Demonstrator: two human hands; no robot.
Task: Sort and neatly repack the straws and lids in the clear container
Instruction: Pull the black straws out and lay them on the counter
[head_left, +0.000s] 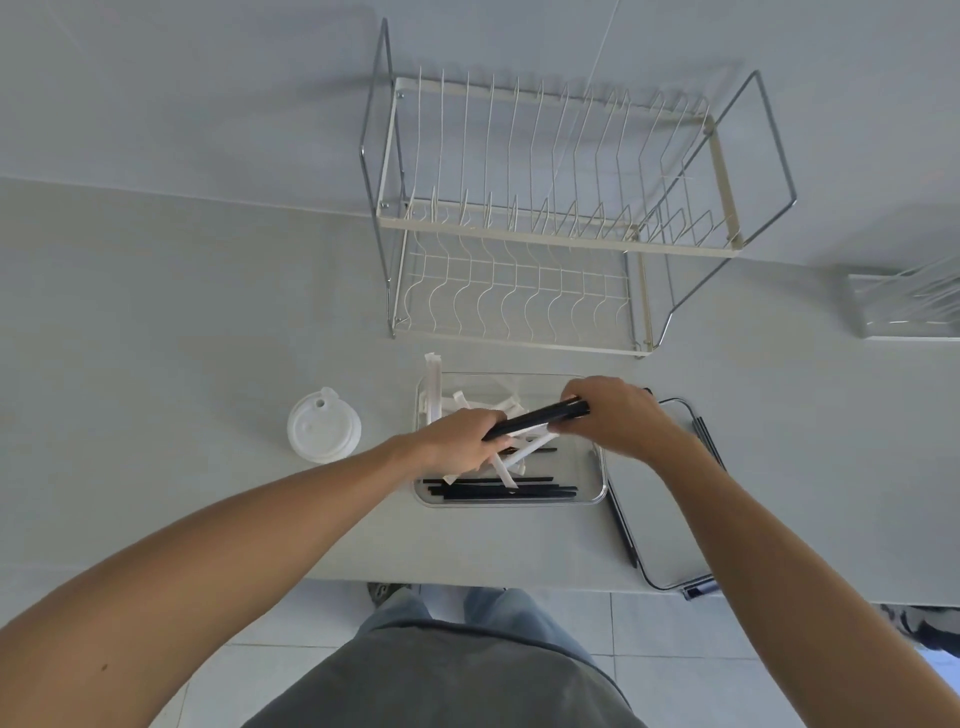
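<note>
A clear container (597, 491) sits on the counter in front of me. Inside lie several black straws (504, 491) along its near wall and several white paper-wrapped straws (524, 453) scattered further back. One wrapped straw (432, 382) leans over the far left rim. Above the container, my left hand (462, 441) and my right hand (608, 418) both grip a bundle of black straws (540, 418), one hand at each end. A stack of white cup lids (323, 426) rests on the counter to the left of the container.
The container's clear lid (660, 499) lies flat on the right, with black straws (706, 436) along its far edge. A two-tier wire dish rack (561, 223) stands behind. Another clear box (904, 306) is at far right. The counter edge runs close to my body.
</note>
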